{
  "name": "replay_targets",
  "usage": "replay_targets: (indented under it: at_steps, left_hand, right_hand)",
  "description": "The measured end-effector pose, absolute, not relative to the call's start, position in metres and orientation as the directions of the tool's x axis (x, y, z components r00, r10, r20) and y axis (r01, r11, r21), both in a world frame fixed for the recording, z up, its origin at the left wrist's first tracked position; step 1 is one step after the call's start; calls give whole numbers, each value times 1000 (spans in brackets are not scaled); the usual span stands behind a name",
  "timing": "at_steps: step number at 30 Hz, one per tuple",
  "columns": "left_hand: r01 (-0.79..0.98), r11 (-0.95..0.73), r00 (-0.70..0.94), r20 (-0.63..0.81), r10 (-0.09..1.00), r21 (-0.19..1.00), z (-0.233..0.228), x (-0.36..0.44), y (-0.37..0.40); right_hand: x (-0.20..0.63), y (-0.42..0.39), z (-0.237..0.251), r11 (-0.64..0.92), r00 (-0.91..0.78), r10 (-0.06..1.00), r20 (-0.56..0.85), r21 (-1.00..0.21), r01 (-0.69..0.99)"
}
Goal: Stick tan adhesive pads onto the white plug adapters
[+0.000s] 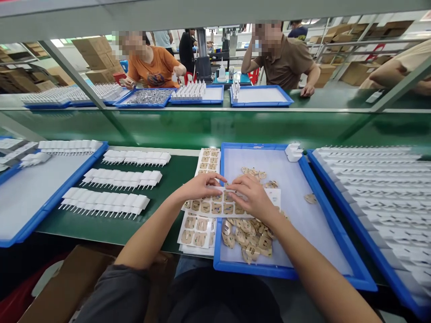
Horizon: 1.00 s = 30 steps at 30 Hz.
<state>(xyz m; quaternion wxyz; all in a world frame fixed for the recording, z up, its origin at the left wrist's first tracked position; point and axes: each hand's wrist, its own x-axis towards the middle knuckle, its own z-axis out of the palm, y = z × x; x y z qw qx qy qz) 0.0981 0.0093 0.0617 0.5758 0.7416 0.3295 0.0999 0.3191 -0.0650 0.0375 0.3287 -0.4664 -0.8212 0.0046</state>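
Note:
A white sheet of tan adhesive stickers (205, 207) lies across the left rim of a blue tray, in front of me. My left hand (206, 185) grips the sheet's upper edge, with the thumb over its face and the forefinger along the edge. From the right, my right hand (249, 194) reaches over the sheet. Its thumb and fingers are closed close to my left fingertips; what they pinch is too small to make out. Loose tan stickers (251, 240) are heaped below the sheet, inside the tray (257, 268).
More sticker sheets (193, 237) lie left of the tray. Three rows of white pronged adapters (104, 202) stand farther left. A white adapter (294, 152) sits at the tray's far corner. Another tray (373, 215) holds rows of white parts. Co-workers sit beyond the green divider (215, 128).

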Motion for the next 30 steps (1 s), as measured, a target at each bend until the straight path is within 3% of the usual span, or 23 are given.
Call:
replay_targets:
  at_steps: [8,13,16,18,20,22,25,30]
  left_hand:
    - [316,40,793,-287,538,948,59,99,11]
    - [347,16,758,-291,584,938,54,92,16]
    - [460,-124,712,-281,644,880,52,90,20]
    - [511,-351,701,-144,698,785,51,98,27]
    - [525,-551,694,49,718,648,52,117,38]
    - [529,-634,683,161,713,564,55,149,53]
    - [542,-694,700,202,685,475,59,219,72]
    - [521,-790,748,273,605,322,46,351,79]
  right_hand:
    - [313,-67,34,603,-369,759,537,-363,711]
    - [326,-69,53,484,-250,874,417,-697,530]
    - [335,-68,61,324,-37,942,334,-872,368]
    - [338,-70,64,274,16,956,292,-914,298]
    - [337,-73,67,288,-21,956,294,-916,279]
    - [334,-78,71,341,-69,939,336,-894,292]
    - [330,-87,78,455,-64,884,462,-824,337]
    - [330,-97,87,579,108,735,669,-702,414]
